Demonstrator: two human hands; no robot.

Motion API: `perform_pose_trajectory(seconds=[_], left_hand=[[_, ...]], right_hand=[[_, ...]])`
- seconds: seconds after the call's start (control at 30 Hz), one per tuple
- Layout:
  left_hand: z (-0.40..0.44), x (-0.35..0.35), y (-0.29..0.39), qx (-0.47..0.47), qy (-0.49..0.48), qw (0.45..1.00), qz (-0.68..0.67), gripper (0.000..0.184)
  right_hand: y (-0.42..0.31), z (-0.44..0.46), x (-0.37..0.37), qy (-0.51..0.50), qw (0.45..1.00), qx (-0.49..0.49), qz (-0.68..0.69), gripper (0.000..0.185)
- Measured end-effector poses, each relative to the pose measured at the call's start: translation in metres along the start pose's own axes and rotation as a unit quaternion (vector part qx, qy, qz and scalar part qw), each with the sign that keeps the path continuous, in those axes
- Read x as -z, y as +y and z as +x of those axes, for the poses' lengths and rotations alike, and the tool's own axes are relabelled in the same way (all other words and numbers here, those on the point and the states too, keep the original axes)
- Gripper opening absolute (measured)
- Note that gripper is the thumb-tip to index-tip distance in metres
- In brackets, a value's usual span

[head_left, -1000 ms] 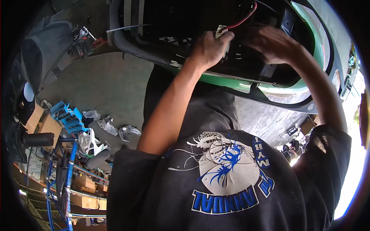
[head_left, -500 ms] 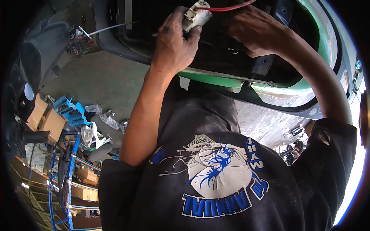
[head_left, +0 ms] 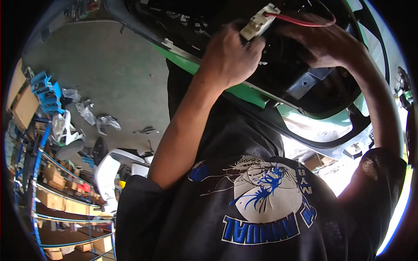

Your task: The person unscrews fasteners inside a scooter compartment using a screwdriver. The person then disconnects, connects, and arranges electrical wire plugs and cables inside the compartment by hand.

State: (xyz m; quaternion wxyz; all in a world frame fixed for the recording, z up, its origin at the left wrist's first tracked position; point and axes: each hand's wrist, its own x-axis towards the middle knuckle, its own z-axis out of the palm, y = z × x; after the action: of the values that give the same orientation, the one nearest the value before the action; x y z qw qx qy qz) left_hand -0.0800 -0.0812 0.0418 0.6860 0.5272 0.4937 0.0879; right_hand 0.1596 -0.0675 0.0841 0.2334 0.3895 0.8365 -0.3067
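My left hand is closed around a cream-white plastic connector, held tilted between thumb and fingers. A red wire leaves the connector's upper end and loops to the right over my other hand. My right hand reaches into the dark inside of a green vehicle body. Its fingers are shadowed and smeared by motion, so whether they grip anything cannot be made out. Just below it lies a dark metal bracket with a bolt hole.
The body's rim runs in front of my torso. On the left are the grey floor with clear plastic bags, a blue part, and a blue-framed shelf bearing cardboard boxes. A white curved panel stands near my left elbow.
My view has turned, so the floor and shelf sit further left. My left hand, still on the connector, appears further right and lower. The red wire now bends into a loop.
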Motion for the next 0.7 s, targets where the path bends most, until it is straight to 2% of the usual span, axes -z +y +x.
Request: perform_pose_trajectory(seconds=[0.03,0.07,0.13,0.17,0.2,0.3,0.37,0.4,0.47,0.53,0.6,0.67,0.7], left_hand=[[0.0,-0.011,-0.002,-0.021,0.051,0.998,0.002,0.038],[-0.001,-0.021,-0.002,-0.021,0.06,0.998,-0.009,0.038],[0.0,-0.036,-0.001,-0.002,0.136,0.99,-0.041,0.04],[0.001,-0.039,-0.002,-0.048,0.154,0.985,-0.065,0.042],[0.003,-0.041,-0.003,-0.049,0.164,0.982,-0.074,0.042],[0.004,-0.045,-0.006,-0.017,0.141,0.985,-0.094,0.043],[0.006,-0.048,-0.01,-0.068,0.138,0.987,-0.04,0.044],[0.006,-0.049,-0.011,-0.066,0.141,0.987,-0.042,0.044],[0.008,-0.047,-0.012,0.024,0.1,0.991,-0.091,0.043],[0.009,-0.044,-0.009,0.026,0.076,0.987,-0.141,0.042],[0.007,-0.039,-0.003,0.121,0.027,0.977,-0.171,0.04],[0.007,-0.038,0.002,0.133,0.02,0.972,-0.193,0.04],[0.007,-0.037,0.003,0.143,0.008,0.966,-0.216,0.04]], right_hand=[[0.006,0.0,0.0,0.006,1.0,0.011,-0.016,0.065],[0.007,-0.001,0.002,-0.003,1.0,0.019,-0.025,0.065],[0.01,0.001,0.007,-0.018,1.0,0.012,-0.007,0.063],[0.017,0.002,0.008,-0.023,0.999,0.018,-0.019,0.063],[0.026,0.002,0.006,-0.007,0.999,0.048,-0.018,0.061],[0.033,0.007,0.0,0.011,0.996,0.087,-0.014,0.059],[0.031,0.008,0.002,0.017,0.996,0.092,-0.012,0.057],[0.024,0.009,0.003,-0.004,0.998,0.056,0.0,0.056],[0.02,0.011,0.003,-0.022,0.999,0.023,0.011,0.054],[0.021,0.017,0.001,-0.027,0.999,0.03,0.022,0.05],[0.02,0.023,0.005,-0.002,0.997,0.079,0.017,0.044],[0.015,0.029,0.012,-0.083,0.995,0.05,0.026,0.038],[0.014,0.031,0.013,-0.08,0.995,0.056,0.027,0.038]])
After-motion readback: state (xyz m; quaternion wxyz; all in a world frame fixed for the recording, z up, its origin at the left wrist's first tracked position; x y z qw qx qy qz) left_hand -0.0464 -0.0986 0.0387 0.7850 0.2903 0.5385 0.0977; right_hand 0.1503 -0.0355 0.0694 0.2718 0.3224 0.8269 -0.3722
